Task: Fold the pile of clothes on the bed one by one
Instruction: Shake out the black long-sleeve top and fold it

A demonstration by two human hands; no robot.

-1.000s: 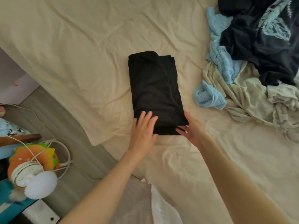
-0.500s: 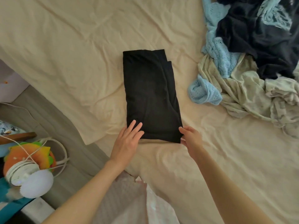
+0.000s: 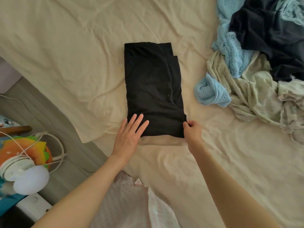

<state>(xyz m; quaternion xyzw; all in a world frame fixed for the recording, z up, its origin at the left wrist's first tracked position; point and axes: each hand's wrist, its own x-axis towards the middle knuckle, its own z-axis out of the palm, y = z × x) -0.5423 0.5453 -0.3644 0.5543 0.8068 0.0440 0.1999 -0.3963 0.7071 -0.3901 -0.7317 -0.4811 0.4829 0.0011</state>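
Pressing left hand (image 3: 130,134), fingers spread flat, on folded black garment (image 3: 153,89) at frame centre; right hand (image 3: 193,129) pinching its lower right corner on bed (image 3: 65,46).

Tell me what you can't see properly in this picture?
- Head view: the folded black garment hides its own inner layers, so its type is unclear.
- The unfolded clothes pile is cut off by the right edge.
- The right hand curls, hiding its fingers' tips at the garment's corner.
- The left hand covers the near-left corner.
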